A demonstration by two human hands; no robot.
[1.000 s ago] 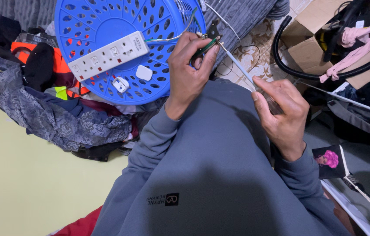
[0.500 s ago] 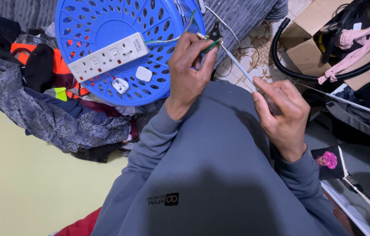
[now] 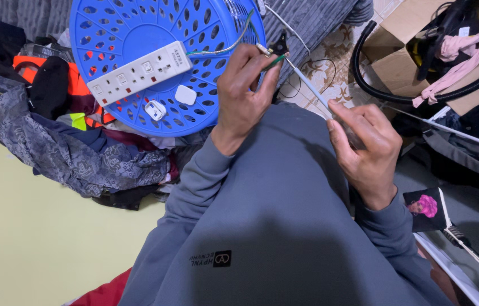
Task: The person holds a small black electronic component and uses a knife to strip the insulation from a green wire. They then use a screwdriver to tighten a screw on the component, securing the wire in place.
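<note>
My left hand (image 3: 245, 93) pinches a small black plug piece (image 3: 278, 42) with a green wire (image 3: 233, 42) running from it. My right hand (image 3: 367, 144) is closed around the handle of a screwdriver. Its thin metal shaft (image 3: 307, 85) slants up and left, and its tip is at the plug piece. Both hands are raised in front of my grey sweatshirt. Behind the left hand a round blue perforated basket (image 3: 115, 22) carries a white power strip (image 3: 140, 72), a white plug (image 3: 155, 109) and a small white cover piece (image 3: 185, 94).
A heap of clothes (image 3: 69, 153) lies at the left on a pale yellow floor (image 3: 24, 243). At the upper right a cardboard box (image 3: 403, 34) holds a pink cloth (image 3: 454, 62), with a black hose (image 3: 364, 73) looped beside it. A small card (image 3: 423, 207) lies at the right.
Both hands keep their grips with the screwdriver tip at the plug piece. Only small shifts of the fingers and the view show.
</note>
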